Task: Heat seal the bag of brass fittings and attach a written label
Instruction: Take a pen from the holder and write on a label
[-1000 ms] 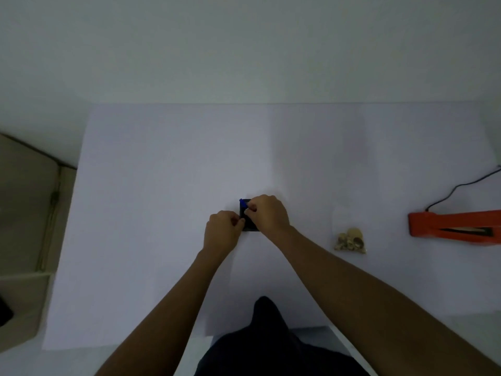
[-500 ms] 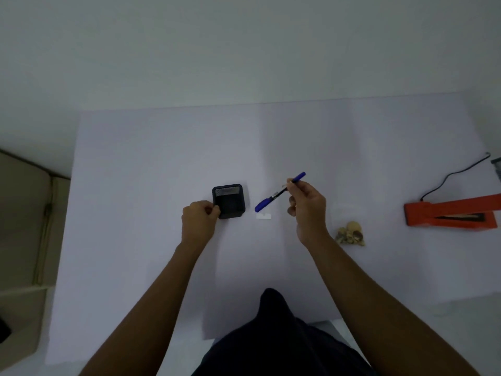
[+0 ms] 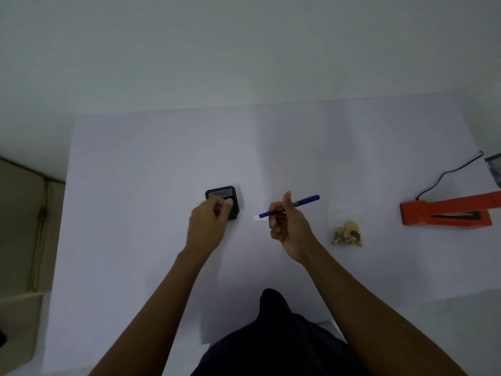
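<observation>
A clear bag of brass fittings (image 3: 347,234) lies on the white table (image 3: 135,158), right of centre. A small white label (image 3: 259,218) lies flat at the table's middle. My right hand (image 3: 287,226) holds a blue pen (image 3: 295,204) just above and right of the label, with the pen's tip pointing left over it. A black square pen holder (image 3: 223,196) stands left of the label. My left hand (image 3: 208,226) rests against its near side, fingers curled on its edge. The orange heat sealer (image 3: 444,215) sits at the far right with its jaw raised.
A black power cord (image 3: 447,172) runs from the sealer toward the right edge, where a grey object (image 3: 494,169) is partly cut off. A beige cabinet (image 3: 21,226) stands left of the table. My dark-clothed body fills the bottom centre.
Both hands were together at the black holder. My right hand drew the blue pen out and carried it to the right, uncovering the white label. My left hand stayed at the holder.
</observation>
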